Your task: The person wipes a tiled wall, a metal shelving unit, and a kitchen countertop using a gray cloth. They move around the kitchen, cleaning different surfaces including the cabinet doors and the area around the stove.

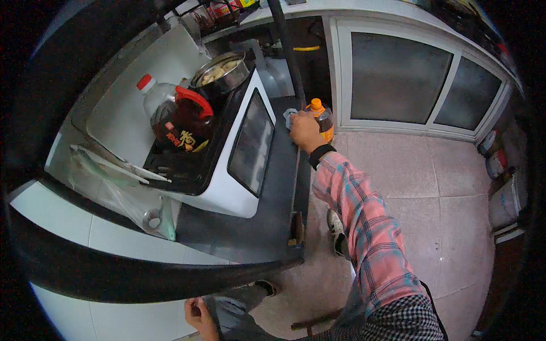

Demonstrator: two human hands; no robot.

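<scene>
My right hand (306, 130) reaches out over the outer edge of a dark shelf (273, 187), its fingers closed on a crumpled pale cloth or tissue (290, 117) beside a black upright post. Just right of it stands a plastic bottle with an orange cap and handle (326, 121). Low at the bottom left, near my leg, is my left hand (200, 315), its fingers curled; whether it holds anything cannot be told. Left of my right hand, a white countertop appliance with a dark window (251, 145) stands on the shelf.
On the appliance are a large red-capped bottle of dark liquid (175, 123) and a metal pot of pale food pieces (219, 73). A plastic bag (123, 200) hangs at left. A curved black bar (162, 281) crosses below. White-framed cabinet doors (401, 81) stand beyond the tiled floor.
</scene>
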